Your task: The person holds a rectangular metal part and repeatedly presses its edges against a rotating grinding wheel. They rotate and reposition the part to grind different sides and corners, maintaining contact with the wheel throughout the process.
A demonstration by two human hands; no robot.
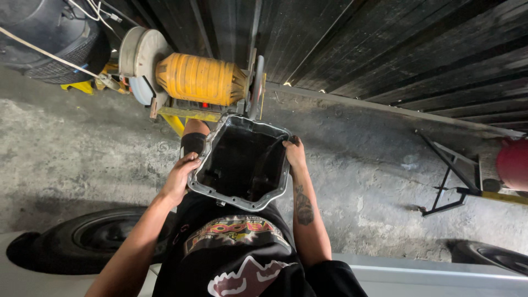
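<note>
I hold a metal oil pan [242, 160] in front of my chest, its dark greasy inside facing up and its grey flange all around. My left hand [180, 175] grips the pan's left rim, fingers curled over the edge. My right hand [295, 154] grips the right rim, thumb over the flange. The pan tilts slightly away from me. Below it I see my black printed shirt [236, 258].
A yellow motor unit [201, 80] with a grey disc [140, 55] stands on a yellow frame just beyond the pan. A tyre [88, 239] lies at lower left, another at upper left [55, 38]. A black metal stand [451, 176] is at right, dark corrugated wall behind.
</note>
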